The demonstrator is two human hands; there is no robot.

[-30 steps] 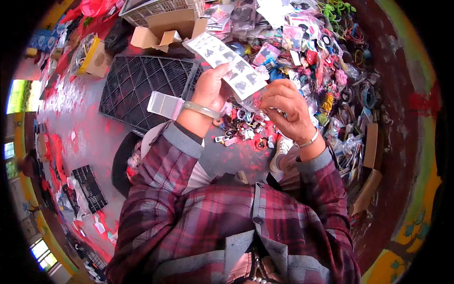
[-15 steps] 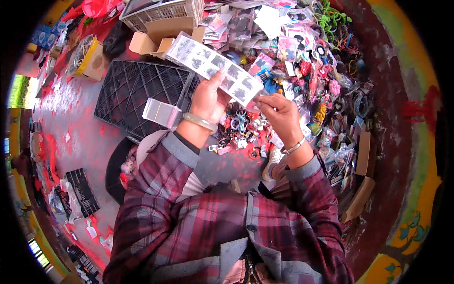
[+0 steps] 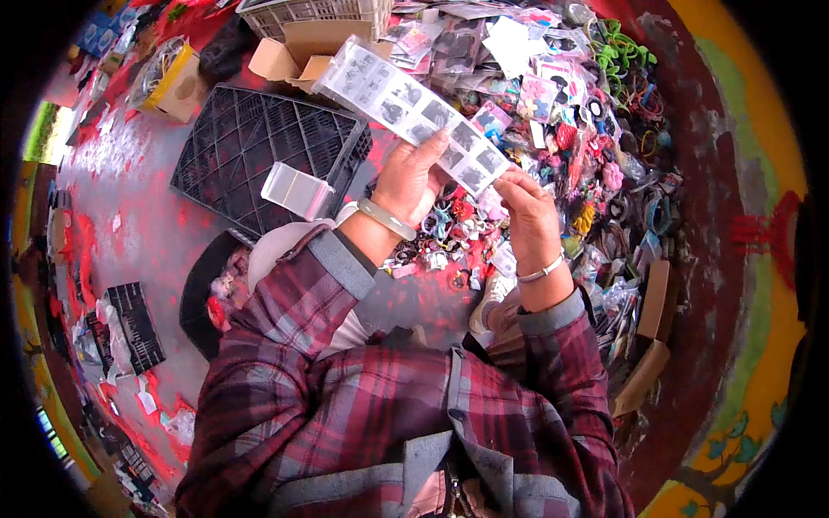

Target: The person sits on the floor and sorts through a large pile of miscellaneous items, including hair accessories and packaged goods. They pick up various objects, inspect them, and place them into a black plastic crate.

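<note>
A long white printed card [image 3: 414,112] with rows of small grey pictures, seemingly in a clear plastic sleeve, slants across the middle. My left hand [image 3: 409,183] grips its lower edge, thumb lying over the front. At the card's lower right end, the fingers of my right hand [image 3: 528,211] are pinched together on the edge or its clear plastic; the fingertips are partly hidden. A stack of small clear plastic bags [image 3: 296,191] with a band round it rests on an upturned black plastic crate [image 3: 259,160], left of my left wrist.
Hair ties and packaged accessories [image 3: 596,155] form a large heap ahead and to the right. An open cardboard box [image 3: 275,62] and a beige crate [image 3: 324,17] stand beyond the black crate. A yellow-edged carton [image 3: 177,86] sits farther left. Cardboard flaps [image 3: 654,302] lie at right.
The card and both hands have shifted slightly right in the picture, and the surroundings have moved a little too. My left hand keeps its hold; my right hand stays at the card's end.
</note>
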